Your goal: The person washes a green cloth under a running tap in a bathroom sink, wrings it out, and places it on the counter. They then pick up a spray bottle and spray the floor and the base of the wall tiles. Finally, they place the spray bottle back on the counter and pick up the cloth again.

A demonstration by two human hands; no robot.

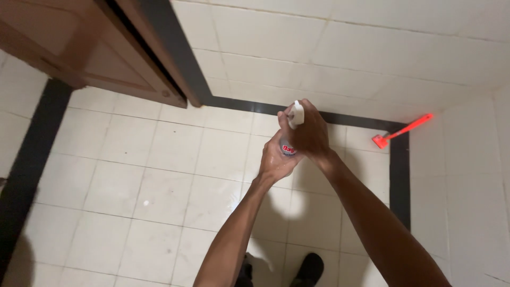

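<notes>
A person stood over a white tiled floor [159, 175] with both arms stretched forward, gripping a small white spray bottle [291, 139] held in mid-air above the tiles, in front of the white tiled wall [345, 48]. The left hand [275, 159] cupped the bottle's body from below, its fingers curled around the red-marked label, while the right hand [311, 133] closed over the top, fingers wrapped about the white nozzle [296, 112]. The left hand looked wet and the tiles beneath showed a faint sheen, so the likeliest trouble was a slip: the bottle could have twisted out of a damp grip and dropped to the hard floor, or the person's dark shoes [311, 268] could have skidded on slick tile. With the nozzle half buried under the right hand, its direction could not be told, and spray might have struck the hand. A red scraper [401, 130] lay near the wall, beside the black tile border [399, 175], well apart from the hands; a brown wooden door [90, 48] stood open at left.
</notes>
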